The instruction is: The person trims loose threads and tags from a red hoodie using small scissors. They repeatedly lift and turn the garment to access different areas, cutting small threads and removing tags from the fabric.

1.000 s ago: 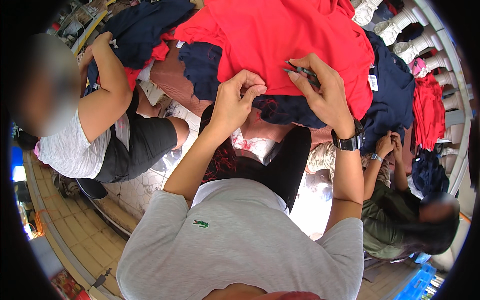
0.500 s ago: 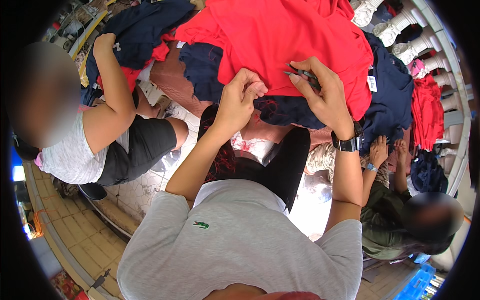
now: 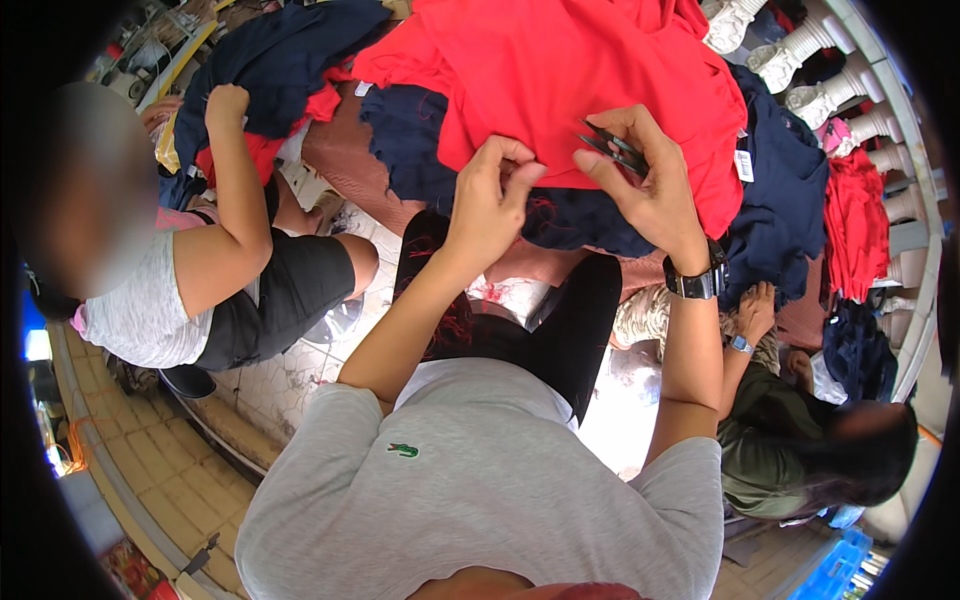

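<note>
A large red garment [image 3: 590, 70] lies spread over navy cloth [image 3: 580, 222] in front of me. At the red garment's lower left edge, my left hand [image 3: 492, 198] is closed, its thumb and fingers pinching the cloth edge; the fingertips are partly hidden. My right hand [image 3: 662, 195] grips small dark thread snips [image 3: 618, 152] over the red cloth. Their two blades stand apart and point left toward my left hand. Red thread scraps [image 3: 440, 335] cling to my dark trousers. More red threads lie at the navy cloth's edge.
To the left sits a person in grey [image 3: 240, 215] with a hand on a navy garment [image 3: 270, 70]. A person in dark green [image 3: 765, 435] sits at the right by more navy cloth [image 3: 770, 190]. Along the right runs a white balustrade [image 3: 820, 100] with red clothes [image 3: 855, 225] on it.
My left hand has shifted slightly right along the garment edge. The snips have moved a little right and up. The left person's hand has shifted right; the right person has turned the head.
</note>
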The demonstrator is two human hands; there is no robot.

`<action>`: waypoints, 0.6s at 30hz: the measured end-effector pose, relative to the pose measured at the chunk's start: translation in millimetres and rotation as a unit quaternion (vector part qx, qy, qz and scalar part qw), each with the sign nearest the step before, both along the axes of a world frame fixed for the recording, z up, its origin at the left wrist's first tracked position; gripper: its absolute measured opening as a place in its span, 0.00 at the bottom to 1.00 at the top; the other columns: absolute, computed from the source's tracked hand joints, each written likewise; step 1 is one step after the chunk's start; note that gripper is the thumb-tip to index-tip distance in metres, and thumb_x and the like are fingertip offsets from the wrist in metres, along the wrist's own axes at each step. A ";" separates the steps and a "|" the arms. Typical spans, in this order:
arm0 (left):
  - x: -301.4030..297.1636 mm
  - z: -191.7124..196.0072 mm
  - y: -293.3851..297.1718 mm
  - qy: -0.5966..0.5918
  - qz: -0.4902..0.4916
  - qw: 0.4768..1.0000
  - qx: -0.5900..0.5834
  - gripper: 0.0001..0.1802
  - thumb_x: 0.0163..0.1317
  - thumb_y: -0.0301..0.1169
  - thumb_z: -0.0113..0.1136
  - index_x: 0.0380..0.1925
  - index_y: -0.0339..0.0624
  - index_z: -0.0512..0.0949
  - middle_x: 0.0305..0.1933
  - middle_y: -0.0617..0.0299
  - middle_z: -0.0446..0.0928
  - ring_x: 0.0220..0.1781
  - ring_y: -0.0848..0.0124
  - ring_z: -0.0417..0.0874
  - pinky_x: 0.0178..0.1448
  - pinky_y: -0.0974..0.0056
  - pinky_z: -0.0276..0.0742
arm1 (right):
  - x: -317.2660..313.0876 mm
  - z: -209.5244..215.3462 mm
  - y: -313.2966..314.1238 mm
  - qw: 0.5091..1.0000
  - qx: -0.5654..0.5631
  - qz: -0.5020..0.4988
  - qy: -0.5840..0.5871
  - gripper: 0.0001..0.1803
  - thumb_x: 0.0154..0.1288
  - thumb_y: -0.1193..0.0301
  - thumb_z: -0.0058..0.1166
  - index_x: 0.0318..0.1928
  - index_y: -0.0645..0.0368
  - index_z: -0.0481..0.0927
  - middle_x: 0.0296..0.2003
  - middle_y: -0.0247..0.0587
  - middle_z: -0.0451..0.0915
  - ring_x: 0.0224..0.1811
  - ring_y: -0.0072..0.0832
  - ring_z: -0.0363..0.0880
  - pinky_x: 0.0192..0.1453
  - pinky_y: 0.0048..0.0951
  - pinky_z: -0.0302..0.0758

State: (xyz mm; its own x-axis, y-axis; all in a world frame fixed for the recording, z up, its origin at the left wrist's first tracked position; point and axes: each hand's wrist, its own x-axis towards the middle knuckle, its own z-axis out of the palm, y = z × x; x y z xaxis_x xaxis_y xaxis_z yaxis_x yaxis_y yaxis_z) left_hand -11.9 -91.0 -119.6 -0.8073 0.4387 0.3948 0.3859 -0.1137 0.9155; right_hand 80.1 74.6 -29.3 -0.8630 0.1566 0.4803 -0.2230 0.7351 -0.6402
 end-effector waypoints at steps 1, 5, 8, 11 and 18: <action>3.5 4.1 3.2 0.047 0.023 0.998 -0.023 0.04 0.65 0.22 0.63 0.37 0.35 0.77 0.35 0.57 0.77 0.32 0.71 0.79 0.40 0.67 0.75 | 0.9 2.0 -2.7 1.000 0.010 -0.010 -0.003 0.18 0.60 0.68 0.69 0.50 0.57 0.80 0.39 0.41 0.86 0.38 0.35 0.86 0.41 0.32 0.80; 3.8 -2.3 14.8 0.137 0.078 0.983 -0.093 0.02 0.67 0.21 0.60 0.36 0.35 0.76 0.33 0.57 0.77 0.31 0.69 0.80 0.39 0.67 0.74 | 0.9 4.0 -12.5 0.989 0.121 -0.080 0.009 0.21 0.56 0.67 0.72 0.49 0.55 0.79 0.37 0.38 0.86 0.36 0.35 0.85 0.39 0.32 0.80; -2.6 -9.7 9.8 0.159 0.080 0.984 -0.016 0.03 0.67 0.22 0.60 0.35 0.35 0.75 0.33 0.57 0.78 0.31 0.71 0.80 0.39 0.68 0.75 | 0.2 -1.0 -9.2 0.990 0.114 -0.087 0.008 0.22 0.55 0.67 0.72 0.49 0.54 0.79 0.36 0.38 0.86 0.37 0.34 0.86 0.38 0.32 0.80; -5.0 -8.6 -0.4 -0.041 -0.009 0.998 0.038 0.05 0.68 0.22 0.59 0.33 0.34 0.74 0.33 0.56 0.79 0.33 0.72 0.82 0.41 0.68 0.76 | -0.1 -3.4 -5.6 0.992 0.108 -0.073 0.008 0.23 0.54 0.68 0.73 0.49 0.54 0.79 0.36 0.37 0.86 0.37 0.33 0.87 0.36 0.31 0.80; -2.5 -14.9 4.1 0.145 0.056 0.985 -0.070 0.10 0.62 0.23 0.67 0.41 0.32 0.79 0.33 0.58 0.75 0.32 0.70 0.78 0.39 0.65 0.75 | -7.5 -16.6 -16.0 0.973 0.175 -0.145 0.041 0.24 0.51 0.67 0.75 0.47 0.52 0.79 0.35 0.35 0.86 0.31 0.32 0.86 0.31 0.31 0.78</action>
State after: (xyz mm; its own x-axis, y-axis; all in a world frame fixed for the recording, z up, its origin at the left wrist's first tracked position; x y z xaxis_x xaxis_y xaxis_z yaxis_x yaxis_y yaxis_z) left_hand -14.4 -86.9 -134.5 -0.7156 0.4201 0.5580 0.6366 0.0637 0.7685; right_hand 72.6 58.6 -45.8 -0.7630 0.2026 0.6138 -0.0132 0.9445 -0.3281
